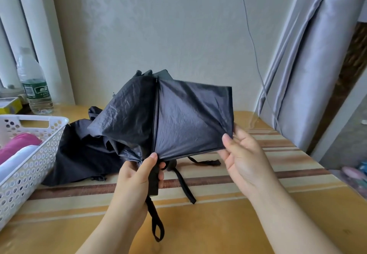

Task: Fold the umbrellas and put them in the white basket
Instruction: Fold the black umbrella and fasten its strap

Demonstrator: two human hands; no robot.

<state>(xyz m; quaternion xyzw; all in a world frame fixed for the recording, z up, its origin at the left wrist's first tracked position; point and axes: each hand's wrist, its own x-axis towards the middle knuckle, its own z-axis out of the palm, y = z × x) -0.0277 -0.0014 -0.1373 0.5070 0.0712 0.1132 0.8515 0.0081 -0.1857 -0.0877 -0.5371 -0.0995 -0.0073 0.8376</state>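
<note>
Black umbrella (168, 114) canopy hides all but its handle in left hand (137, 176).

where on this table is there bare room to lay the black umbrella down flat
Free: the near strip of table between the two forearms and in front of them, and the striped stretch right of the right hand up to the curtain. Crowded: the left side, with the white basket, a second black umbrella beside it, and the water bottle behind.

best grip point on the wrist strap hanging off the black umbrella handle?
Probably the closed loop at the bottom of the wrist strap, pinched from the right: it dangles free below the left hand, which blocks the top by gripping the handle.
</note>
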